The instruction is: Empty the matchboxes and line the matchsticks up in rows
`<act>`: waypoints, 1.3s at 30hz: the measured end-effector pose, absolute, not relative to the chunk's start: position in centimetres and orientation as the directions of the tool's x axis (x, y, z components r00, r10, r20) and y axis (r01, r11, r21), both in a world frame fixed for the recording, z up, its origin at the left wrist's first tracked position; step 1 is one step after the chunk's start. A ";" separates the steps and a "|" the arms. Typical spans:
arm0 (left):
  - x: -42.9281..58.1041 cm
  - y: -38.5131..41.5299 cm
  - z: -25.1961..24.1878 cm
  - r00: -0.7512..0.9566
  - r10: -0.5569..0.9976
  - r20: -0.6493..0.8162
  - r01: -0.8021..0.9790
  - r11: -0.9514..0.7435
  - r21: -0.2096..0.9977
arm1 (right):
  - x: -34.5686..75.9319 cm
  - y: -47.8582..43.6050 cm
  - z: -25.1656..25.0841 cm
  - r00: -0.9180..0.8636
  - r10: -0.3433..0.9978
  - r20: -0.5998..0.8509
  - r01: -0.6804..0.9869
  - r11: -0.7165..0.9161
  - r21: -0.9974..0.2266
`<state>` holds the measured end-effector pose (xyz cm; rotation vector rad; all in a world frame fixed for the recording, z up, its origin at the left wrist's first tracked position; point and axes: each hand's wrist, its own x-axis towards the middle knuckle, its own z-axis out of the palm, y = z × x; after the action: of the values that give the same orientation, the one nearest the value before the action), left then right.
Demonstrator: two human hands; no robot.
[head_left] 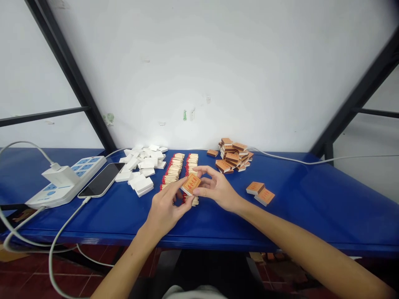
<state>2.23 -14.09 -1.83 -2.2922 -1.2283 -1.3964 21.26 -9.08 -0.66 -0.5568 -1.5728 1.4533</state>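
Note:
An orange matchbox (190, 184) with red characters on top and a white side is held between both hands at the middle of the blue table. My left hand (166, 205) grips its left and lower edges; my right hand (216, 189) pinches its right side. Beneath and behind the hands lie two long rows of red-tipped matches, a left row (174, 168) and a right row (192, 160), partly hidden by the fingers. White box pieces (145, 162) are heaped to the left of the rows. A pile of orange matchboxes (233, 155) stands behind my right hand.
Two matchboxes (260, 193) lie beside my right forearm. On the left are a phone (102, 180) with a cable and a white power strip (67, 182) with a charger. A white cable (308, 162) runs along the back right. Black frame bars flank the table (311, 207) before a white wall.

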 end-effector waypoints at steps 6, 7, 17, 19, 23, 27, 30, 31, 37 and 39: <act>1.9 -13.7 -2.3 0.233 0.573 0.786 0.729 -0.638 0.249 | 21.6 -8.5 -0.8 -0.489 0.812 0.319 -0.193 0.257 -0.947; 1.9 -13.7 -2.3 0.226 0.582 0.781 0.732 -0.631 0.258 | 21.6 -8.6 -0.7 -0.495 0.800 0.340 -0.181 0.288 -0.940; 1.3 -14.1 -1.3 0.276 0.670 0.689 0.711 -0.625 0.323 | 22.2 -10.0 -0.2 -0.604 0.566 0.562 0.406 0.825 -0.394; 1.1 -14.2 -1.1 0.293 0.683 0.669 0.711 -0.623 0.325 | 22.4 -9.9 -0.1 -0.644 0.557 0.524 0.346 0.823 -0.450; -0.2 -14.7 -0.3 0.413 0.683 0.602 0.689 -0.667 0.284 | 22.7 -9.9 0.4 -0.690 0.574 0.441 0.248 0.760 -0.601; -1.5 -15.2 0.4 0.502 0.691 0.520 0.697 -0.679 0.230 | 22.8 -10.0 0.7 -0.696 0.657 0.288 0.278 0.617 -0.737; -1.8 -15.1 0.5 0.521 0.702 0.486 0.719 -0.668 0.193 | 23.0 -9.8 0.5 -0.729 0.673 0.126 0.277 0.458 -0.845; -1.8 -15.1 0.4 0.525 0.699 0.485 0.722 -0.668 0.182 | 23.1 -9.7 0.4 -0.738 0.668 0.094 0.282 0.432 -0.857; -1.3 -14.9 0.2 0.564 0.674 0.477 0.717 -0.686 0.123 | 23.3 -9.5 0.4 -0.759 0.651 -0.001 0.302 0.351 -0.886; -1.3 -14.8 0.1 0.563 0.685 0.461 0.726 -0.677 0.119 | 23.4 -9.5 0.6 -0.761 0.649 -0.011 0.313 0.353 -0.882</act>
<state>-1.29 -14.84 0.13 -2.7025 -1.2229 -0.7408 23.36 -9.50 0.56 -0.8490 -2.2797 1.3719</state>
